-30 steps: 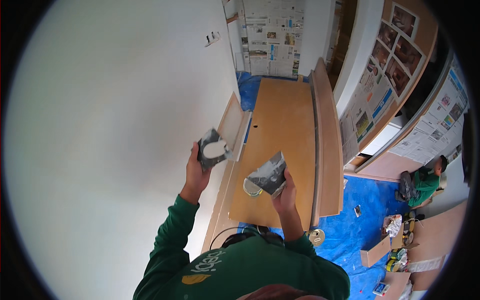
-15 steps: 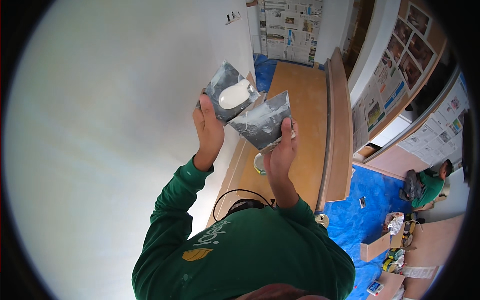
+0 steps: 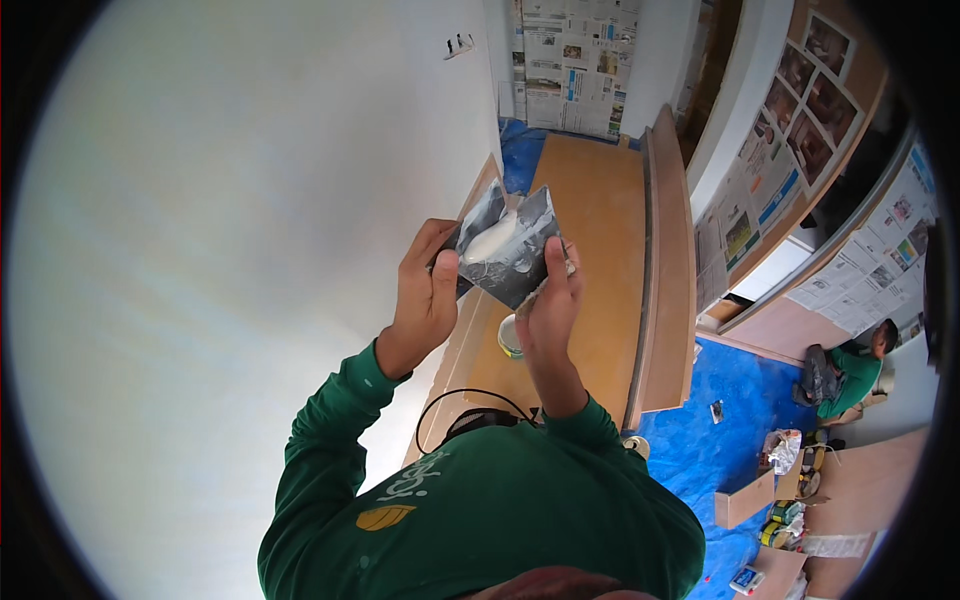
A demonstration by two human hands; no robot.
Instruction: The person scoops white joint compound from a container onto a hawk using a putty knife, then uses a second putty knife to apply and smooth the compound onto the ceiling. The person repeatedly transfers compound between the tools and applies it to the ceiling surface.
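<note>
My left hand (image 3: 424, 295) grips a grey steel filling knife (image 3: 481, 213), thumb toward me and fingers round its far side. In my right hand (image 3: 553, 318) is a second flat, smeared filling knife (image 3: 517, 270), pinched near its thick crusted edge. The two blades overlap in front of my chest, the right one covering part of the left. A blob of white filler (image 3: 488, 241) lies where they meet; I cannot tell which blade bears most of it. Below my hands a round tub (image 3: 510, 337) stands on the brown board.
A smooth white wall (image 3: 220, 250) rises close on my left. The brown board (image 3: 590, 260) runs ahead, edged by a raised wooden ledge (image 3: 668, 250). Right lies blue sheeting (image 3: 735, 390), with boxes and tins (image 3: 785, 515). A person in green (image 3: 850, 375) sits at far right.
My left hand has come lower and turned, bringing its knife behind the right one. The blades now overlap, and the filler has shifted toward the right blade. My right hand has barely moved.
</note>
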